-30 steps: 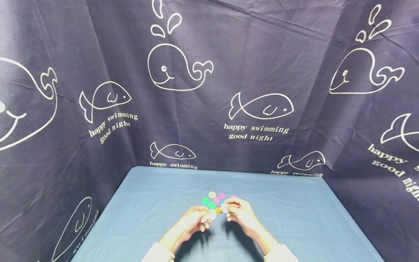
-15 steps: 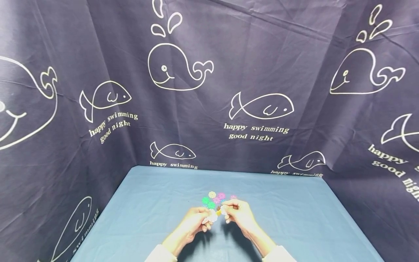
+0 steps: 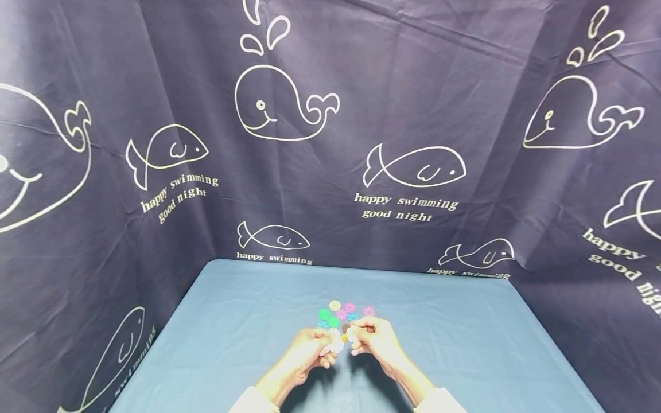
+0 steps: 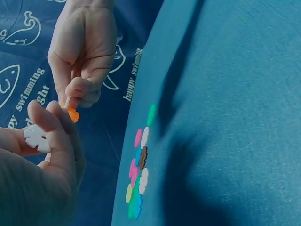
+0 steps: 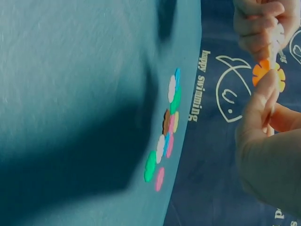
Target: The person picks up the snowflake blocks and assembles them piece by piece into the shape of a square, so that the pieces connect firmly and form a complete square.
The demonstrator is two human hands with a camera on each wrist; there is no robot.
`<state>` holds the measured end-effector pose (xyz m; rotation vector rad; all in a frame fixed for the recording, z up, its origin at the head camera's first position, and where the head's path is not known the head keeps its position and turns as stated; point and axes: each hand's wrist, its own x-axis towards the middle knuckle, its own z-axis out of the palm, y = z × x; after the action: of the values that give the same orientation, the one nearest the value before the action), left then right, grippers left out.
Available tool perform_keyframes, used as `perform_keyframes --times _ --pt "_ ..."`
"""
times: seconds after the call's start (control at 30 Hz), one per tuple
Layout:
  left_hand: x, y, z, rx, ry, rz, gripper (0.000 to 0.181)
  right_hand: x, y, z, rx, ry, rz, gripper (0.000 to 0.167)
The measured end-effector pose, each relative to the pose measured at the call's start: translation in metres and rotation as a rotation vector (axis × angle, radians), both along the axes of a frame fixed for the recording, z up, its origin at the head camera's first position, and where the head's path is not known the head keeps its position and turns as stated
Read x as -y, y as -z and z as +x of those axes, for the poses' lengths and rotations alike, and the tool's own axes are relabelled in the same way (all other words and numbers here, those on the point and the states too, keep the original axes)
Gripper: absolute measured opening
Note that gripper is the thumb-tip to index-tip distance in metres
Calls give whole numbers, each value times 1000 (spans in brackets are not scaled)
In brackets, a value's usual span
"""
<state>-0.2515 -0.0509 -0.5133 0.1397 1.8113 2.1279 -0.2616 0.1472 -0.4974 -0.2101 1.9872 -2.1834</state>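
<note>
My left hand [image 3: 312, 347] pinches white flower-shaped plastic discs [image 3: 335, 341] between thumb and fingers; in the left wrist view one white disc [image 4: 36, 137] shows beside the thumb. Opposite it, my right hand [image 3: 376, 339] pinches a white disc [image 3: 353, 334] with thumb and forefinger. An orange flower disc [image 5: 261, 71] sits between the two hands' fingertips, above the table. Fingers cover where it meets the white discs, so I cannot tell whether they are joined. Both hands are raised off the cloth.
Several loose flower discs lie on the blue cloth-covered table [image 3: 248, 321] just beyond my hands: green [image 3: 324, 314], pale yellow [image 3: 335, 306], pink [image 3: 349, 308], brown [image 5: 166, 121], blue and white. A dark curtain [image 3: 330, 172] with whale and fish drawings encloses the table.
My right hand has come slightly down and toward the left hand, narrowing the gap around the orange disc. Both hands keep their pinch. The head view has shifted a little.
</note>
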Motion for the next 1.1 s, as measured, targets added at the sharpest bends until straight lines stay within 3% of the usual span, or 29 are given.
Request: perform_keyframes --times 0.17,0.3,0.5,0.57,0.6,0.77,0.83,0.93,1.1 --pt "-1 6 -2 31 92 -107 20 -7 -3 -3 16 -66 72 24" --pt "-1 8 -4 0 105 -205 29 -5 -5 -2 -9 -187 103 29" --pt "-5 8 -7 -20 83 -161 21 0 -1 -5 4 -280 67 36" --pt "-4 8 -7 -18 67 -131 15 -3 3 -11 -44 -239 131 36" --pt "-3 8 -7 -16 55 -122 13 -4 6 -15 -112 -193 213 34" --pt "0 11 -7 2 25 -104 14 -18 28 -28 -571 122 861 12" --pt "1 12 -7 7 18 -106 15 -23 39 -28 -678 170 1036 17" --pt "1 12 -7 7 8 -107 15 -28 51 -26 -729 176 1127 26" --pt "0 11 -7 4 4 -97 14 -30 54 -24 -689 203 1094 35"
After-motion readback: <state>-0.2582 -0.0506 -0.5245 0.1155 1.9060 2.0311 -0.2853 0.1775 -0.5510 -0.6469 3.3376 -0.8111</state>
